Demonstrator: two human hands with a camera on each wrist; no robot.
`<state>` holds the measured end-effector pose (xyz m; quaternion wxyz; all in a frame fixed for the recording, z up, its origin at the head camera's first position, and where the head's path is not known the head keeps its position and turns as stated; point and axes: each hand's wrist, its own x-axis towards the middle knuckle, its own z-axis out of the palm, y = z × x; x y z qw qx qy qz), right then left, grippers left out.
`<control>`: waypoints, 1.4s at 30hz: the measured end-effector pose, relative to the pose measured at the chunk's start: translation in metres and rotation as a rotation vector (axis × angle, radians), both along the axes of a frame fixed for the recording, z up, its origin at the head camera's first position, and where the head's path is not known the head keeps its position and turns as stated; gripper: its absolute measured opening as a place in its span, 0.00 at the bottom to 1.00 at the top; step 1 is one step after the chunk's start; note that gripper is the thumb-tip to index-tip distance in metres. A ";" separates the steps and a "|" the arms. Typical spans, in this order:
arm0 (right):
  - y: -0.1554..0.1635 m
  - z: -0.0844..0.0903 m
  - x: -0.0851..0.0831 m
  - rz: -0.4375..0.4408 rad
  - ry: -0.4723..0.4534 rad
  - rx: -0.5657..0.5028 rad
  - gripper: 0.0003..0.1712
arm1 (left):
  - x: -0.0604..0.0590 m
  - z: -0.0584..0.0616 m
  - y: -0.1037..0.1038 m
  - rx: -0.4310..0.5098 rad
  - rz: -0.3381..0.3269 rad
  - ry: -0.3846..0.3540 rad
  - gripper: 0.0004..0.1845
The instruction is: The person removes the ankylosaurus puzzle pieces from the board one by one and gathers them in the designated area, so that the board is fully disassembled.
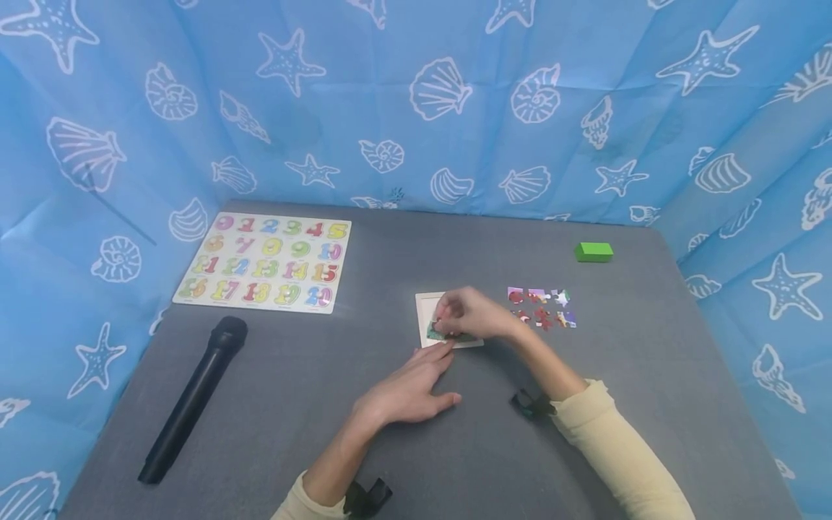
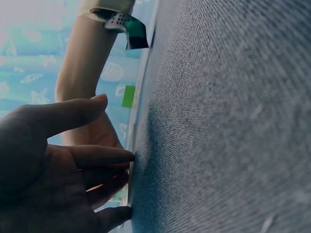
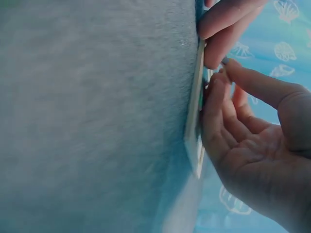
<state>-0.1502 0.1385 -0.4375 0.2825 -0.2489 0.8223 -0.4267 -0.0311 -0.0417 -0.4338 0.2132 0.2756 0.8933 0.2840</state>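
Observation:
A small square puzzle tray (image 1: 424,303) with a pale rim lies mid-table, with green puzzle pieces (image 1: 433,334) along its near side. My left hand (image 1: 409,386) reaches to the tray's near edge, its fingers extended and fingertips touching there, thumb held apart. Over the tray, my right hand (image 1: 471,312) pinches a small puzzle piece between thumb and fingertips; the fingers hide most of it. In the right wrist view the right hand (image 3: 257,131) is beside the tray's thin edge (image 3: 193,121). Loose puzzle pieces (image 1: 542,316) with red and purple pictures lie right of the tray.
A number board (image 1: 260,263) lies at the back left. Nearer, a black microphone (image 1: 195,397) lies at a slant. One green block (image 1: 594,252) sits at the back right. Blue shell-patterned curtains (image 1: 442,108) hang behind and beside the grey table (image 1: 292,375).

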 end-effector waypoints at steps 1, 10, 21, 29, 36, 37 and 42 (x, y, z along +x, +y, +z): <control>0.002 -0.001 0.000 -0.016 -0.014 -0.025 0.07 | 0.000 0.000 0.000 0.004 0.002 -0.007 0.39; 0.032 0.007 0.009 -0.117 -0.014 -0.090 0.11 | 0.000 0.002 -0.001 0.022 0.008 -0.014 0.38; 0.082 0.009 0.031 -0.250 0.009 -0.082 0.14 | 0.001 0.001 -0.002 0.040 0.024 -0.017 0.38; 0.113 0.005 0.039 -0.292 0.073 -0.059 0.11 | 0.001 0.001 -0.002 0.042 0.027 -0.026 0.37; 0.126 0.001 0.042 -0.318 0.143 0.033 0.10 | 0.002 0.002 -0.002 0.051 0.023 -0.029 0.37; 0.127 0.001 0.043 -0.321 0.150 0.044 0.10 | 0.002 0.002 -0.002 0.050 0.021 -0.028 0.37; 0.127 -0.001 0.043 -0.333 0.205 0.123 0.09 | 0.002 0.002 -0.001 0.049 0.018 -0.024 0.37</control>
